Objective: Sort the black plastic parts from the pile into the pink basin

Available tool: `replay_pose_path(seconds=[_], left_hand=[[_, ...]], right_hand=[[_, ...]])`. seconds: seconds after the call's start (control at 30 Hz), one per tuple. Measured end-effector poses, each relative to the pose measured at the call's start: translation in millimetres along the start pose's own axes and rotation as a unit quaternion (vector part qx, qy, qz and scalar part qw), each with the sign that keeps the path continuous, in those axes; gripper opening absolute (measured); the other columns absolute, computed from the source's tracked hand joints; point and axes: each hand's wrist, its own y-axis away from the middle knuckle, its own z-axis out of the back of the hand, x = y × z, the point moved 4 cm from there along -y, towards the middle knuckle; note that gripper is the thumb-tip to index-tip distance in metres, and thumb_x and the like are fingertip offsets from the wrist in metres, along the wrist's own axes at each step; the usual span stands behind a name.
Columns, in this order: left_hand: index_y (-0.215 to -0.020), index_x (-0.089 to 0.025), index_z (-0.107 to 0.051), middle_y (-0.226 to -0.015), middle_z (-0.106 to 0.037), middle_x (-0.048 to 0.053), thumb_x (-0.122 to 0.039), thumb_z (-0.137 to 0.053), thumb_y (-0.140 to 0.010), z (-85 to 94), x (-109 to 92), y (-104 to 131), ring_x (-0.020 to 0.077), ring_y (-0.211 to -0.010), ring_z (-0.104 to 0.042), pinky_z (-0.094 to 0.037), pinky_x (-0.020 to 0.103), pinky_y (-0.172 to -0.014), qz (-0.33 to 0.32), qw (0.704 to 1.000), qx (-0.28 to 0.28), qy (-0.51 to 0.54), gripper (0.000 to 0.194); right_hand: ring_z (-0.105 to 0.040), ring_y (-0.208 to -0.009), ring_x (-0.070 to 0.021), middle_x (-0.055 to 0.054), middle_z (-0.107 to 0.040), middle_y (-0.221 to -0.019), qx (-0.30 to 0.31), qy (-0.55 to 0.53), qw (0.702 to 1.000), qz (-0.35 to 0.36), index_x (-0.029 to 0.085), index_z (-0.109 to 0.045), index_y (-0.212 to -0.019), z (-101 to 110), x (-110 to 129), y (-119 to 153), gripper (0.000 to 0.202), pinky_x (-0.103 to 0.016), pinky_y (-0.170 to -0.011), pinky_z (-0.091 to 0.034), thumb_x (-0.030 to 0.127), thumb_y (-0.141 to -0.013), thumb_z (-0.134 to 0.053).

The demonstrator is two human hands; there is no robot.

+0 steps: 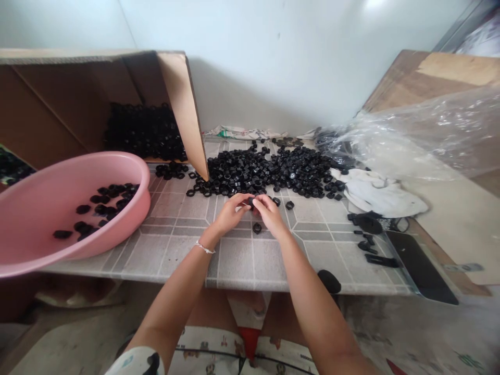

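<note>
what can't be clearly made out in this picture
All in the head view:
Full shape of the small black piece: mostly covered by fingers of the left hand and right hand.
Far left of the pink rounded plastic basin: cut off by the left edge.
Lower front of the brown cardboard box: hidden behind the basin.
Exact count in the black ring-shaped pieces' heap: overlapping, too small.

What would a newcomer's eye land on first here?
Probably the big pink basin on the left, with black pieces inside. Next, the wide heap of black parts across the table, just beyond the left hand and right hand, which together hold a small black piece.
</note>
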Motion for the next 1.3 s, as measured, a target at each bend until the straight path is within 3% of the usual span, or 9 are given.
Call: replay_pose_path(seconds=[0.1, 0.27, 0.47, 0.6, 0.77, 0.97, 1.03, 1.13, 1.3], left_hand=[[-0.112, -0.017, -0.063, -0.107, -0.065, 0.009, -0.027, -0.058, -0.083, 0.2, 1.1, -0.5, 0.0167, -0.093, -0.061, -0.049, 0.031, -0.085, 0.017, 1.0, -0.012, 0.008, 0.031], [-0.113, -0.012, -0.062, -0.102, -0.069, 0.01, -0.042, -0.054, -0.086, 0.9, 5.8, -0.4, 0.0181, -0.088, -0.063, -0.05, 0.031, -0.082, 0.098, 0.993, 0.002, 0.066, 0.042], [-0.108, -0.012, -0.065, -0.095, -0.071, 0.008, -0.045, -0.053, -0.086, -3.1, 4.3, 0.9, 0.0186, -0.084, -0.063, -0.05, 0.032, -0.08, 0.101, 0.993, 0.046, 0.027, 0.042], [-0.111, -0.013, -0.063, -0.1, -0.069, 0.009, -0.04, -0.051, -0.088, -6.8, 3.2, 2.3, 0.0193, -0.089, -0.062, -0.05, 0.033, -0.083, 0.064, 0.997, 0.032, -0.028, 0.037], [-0.115, -0.015, -0.058, -0.102, -0.064, 0.011, -0.029, -0.047, -0.091, -8.3, -5.7, 6.9, 0.0205, -0.094, -0.058, -0.047, 0.037, -0.087, -0.056, 0.982, -0.026, -0.177, 0.029], [-0.114, -0.016, -0.056, -0.106, -0.061, 0.013, -0.027, -0.045, -0.092, -10.0, -17.5, 9.6, 0.0244, -0.102, -0.053, -0.044, 0.042, -0.091, -0.145, 0.955, -0.025, -0.257, 0.026], [-0.113, -0.016, -0.057, -0.104, -0.062, 0.012, -0.031, -0.046, -0.092, -7.8, -17.0, 8.7, 0.0231, -0.099, -0.055, -0.045, 0.04, -0.09, -0.128, 0.963, -0.044, -0.234, 0.027], [-0.114, -0.017, -0.057, -0.103, -0.063, 0.01, -0.037, -0.049, -0.091, -2.6, -11.5, 7.5, 0.0195, -0.094, -0.059, -0.048, 0.035, -0.085, -0.05, 0.984, -0.086, -0.148, 0.031], [-0.112, -0.017, -0.058, -0.1, -0.064, 0.007, -0.043, -0.052, -0.088, -1.6, -2.6, 6.5, 0.0166, -0.089, -0.06, -0.05, 0.03, -0.079, 0.056, 0.992, -0.114, -0.012, 0.036]], right_hand=[[-0.05, -0.059, -0.0143, 0.004, -0.051, -0.063, -0.004, 0.0, 1.0, 0.01, 0.025, -0.05, -0.082, -1.9, -1.2, -1.2, 0.029, -0.028, -0.061, -0.04, 0.054, -0.08, -0.054], [-0.049, -0.061, -0.0146, 0.003, -0.051, -0.064, -0.026, 0.022, 0.998, 0.046, 0.024, -0.048, -0.079, -0.3, -0.6, 0.1, 0.034, -0.028, -0.062, -0.039, 0.056, -0.088, -0.04], [-0.052, -0.067, -0.0159, 0.002, -0.055, -0.066, 0.01, 0.116, 0.992, 0.056, 0.022, -0.051, -0.073, -2.5, 1.0, 4.9, 0.03, -0.028, -0.066, -0.038, 0.047, -0.087, -0.043], [-0.05, -0.067, -0.0155, 0.002, -0.053, -0.066, -0.011, 0.123, 0.991, 0.055, 0.022, -0.049, -0.07, -2.8, 2.6, 5.5, 0.028, -0.028, -0.066, -0.037, 0.042, -0.088, -0.04], [-0.048, -0.07, -0.0156, 0.002, -0.048, -0.07, -0.002, 0.04, 0.998, 0.04, 0.023, -0.044, -0.07, -7.1, -0.1, 3.7, 0.027, -0.028, -0.066, -0.039, 0.045, -0.085, -0.042], [-0.044, -0.059, -0.014, 0.004, -0.044, -0.06, 0.01, -0.093, 0.994, -0.062, 0.024, -0.045, -0.071, -14.4, -5.7, 1.4, 0.038, -0.028, -0.054, -0.037, 0.061, -0.078, -0.048], [-0.04, -0.053, -0.0127, 0.004, -0.04, -0.056, 0.029, -0.114, 0.99, -0.081, 0.024, -0.043, -0.069, -14.8, -5.1, 0.4, 0.046, -0.027, -0.05, -0.034, 0.068, -0.075, -0.048], [-0.039, -0.049, -0.012, 0.004, -0.039, -0.055, 0.04, -0.138, 0.985, -0.091, 0.024, -0.043, -0.067, -9.3, -5.5, -3.2, 0.056, -0.027, -0.047, -0.033, 0.079, -0.074, -0.038], [-0.04, -0.044, -0.0125, 0.004, -0.041, -0.05, -0.057, -0.166, 0.98, -0.091, 0.024, -0.047, -0.068, 10.2, -16.6, -12.0, 0.06, -0.027, -0.045, -0.031, 0.082, -0.074, -0.036]])
